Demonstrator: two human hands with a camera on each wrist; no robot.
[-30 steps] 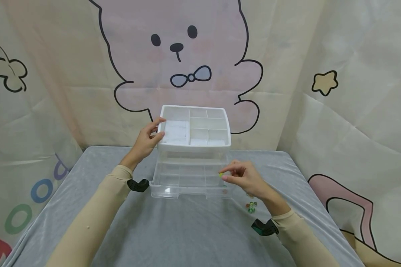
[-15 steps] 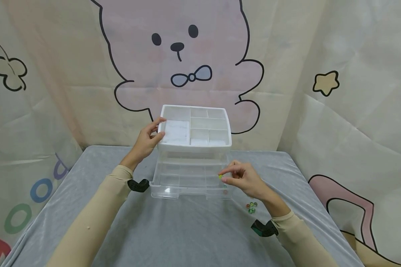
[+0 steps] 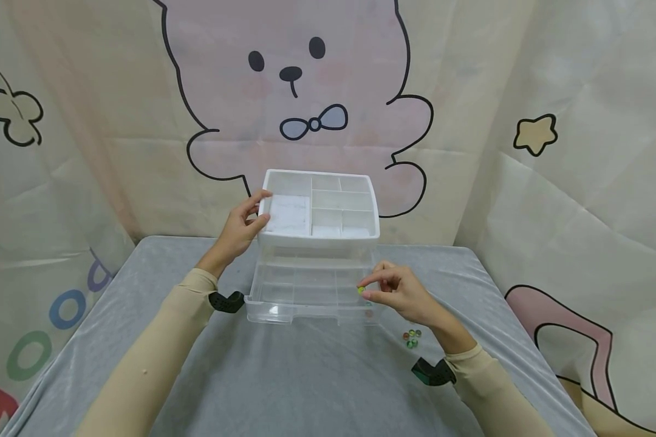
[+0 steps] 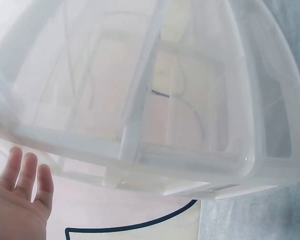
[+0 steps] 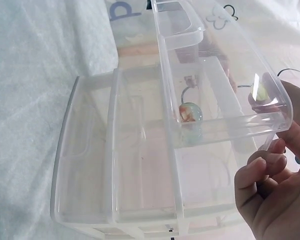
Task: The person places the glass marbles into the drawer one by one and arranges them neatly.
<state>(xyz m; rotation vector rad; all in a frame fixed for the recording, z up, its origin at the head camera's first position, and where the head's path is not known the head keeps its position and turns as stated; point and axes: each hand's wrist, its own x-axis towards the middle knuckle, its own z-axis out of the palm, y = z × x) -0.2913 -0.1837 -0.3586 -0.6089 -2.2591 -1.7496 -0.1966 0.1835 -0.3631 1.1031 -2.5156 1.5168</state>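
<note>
- Yellow-green marble (image 3: 361, 291): pinched between the right hand's (image 3: 398, 293) thumb and forefinger, at the open clear drawer's (image 3: 273, 314) right end.
- Lowering it near the drawer floor before release should limit bouncing.
- Left hand (image 3: 239, 227) grips the white top tray's (image 3: 319, 240) left rim; a firm hold should steady the unit.
- Loose marbles (image 3: 412, 344) lie on gray cloth (image 3: 306, 382).

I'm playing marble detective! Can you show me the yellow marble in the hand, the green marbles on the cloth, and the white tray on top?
Yellow marble (image 3: 361, 291): head view, its visible side.
Green marbles (image 3: 412, 344): head view, middle of the green pair.
White tray (image 3: 288, 216): head view, its biggest compartment's floor.
</note>
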